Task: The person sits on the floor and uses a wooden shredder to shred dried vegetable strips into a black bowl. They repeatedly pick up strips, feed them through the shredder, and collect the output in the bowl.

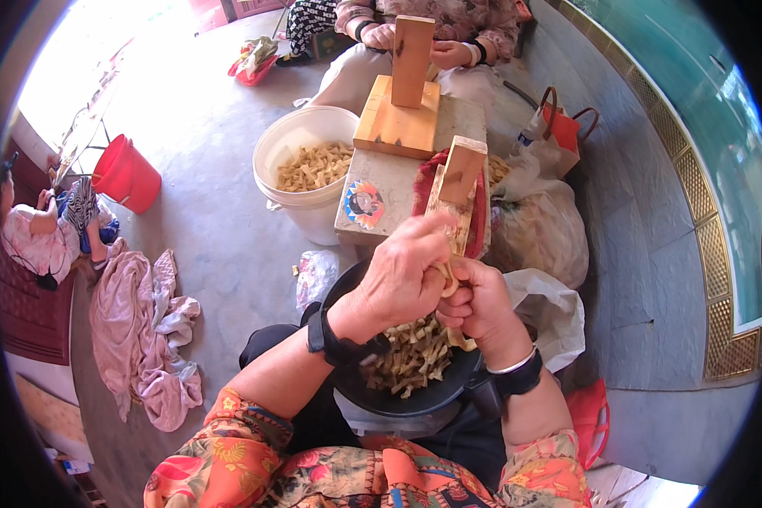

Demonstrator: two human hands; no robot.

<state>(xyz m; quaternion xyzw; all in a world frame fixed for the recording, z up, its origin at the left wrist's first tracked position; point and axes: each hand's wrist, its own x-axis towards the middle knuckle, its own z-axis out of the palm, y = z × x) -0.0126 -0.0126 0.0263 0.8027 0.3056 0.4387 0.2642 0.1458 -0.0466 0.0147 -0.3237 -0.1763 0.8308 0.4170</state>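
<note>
Both my hands come together over a dark pan [381, 406] on my lap. A pale yellow, pliable strip [446, 279] runs between them. My left hand [403, 273] has its fingers curled around the strip, partly hiding it. Closed like a fist, my right hand [479, 298] grips the same strip, and a pale end hangs below it. Short beige-brown cut pieces [413, 359] lie heaped in the pan. Just beyond my hands, a small wooden block [462, 174] stands upright on a narrow board [460, 222], which rests over a red cloth [425, 174].
A low bench [381, 168] carries a second wooden stand [397, 120]; another person's hands [447, 54] are behind it. Left of it stands a white bucket [305, 152] of cut pieces. Plastic bags [540, 228] crowd the right. A red bucket [127, 174] and crumpled cloth [143, 336] lie left, near a seated person [41, 228].
</note>
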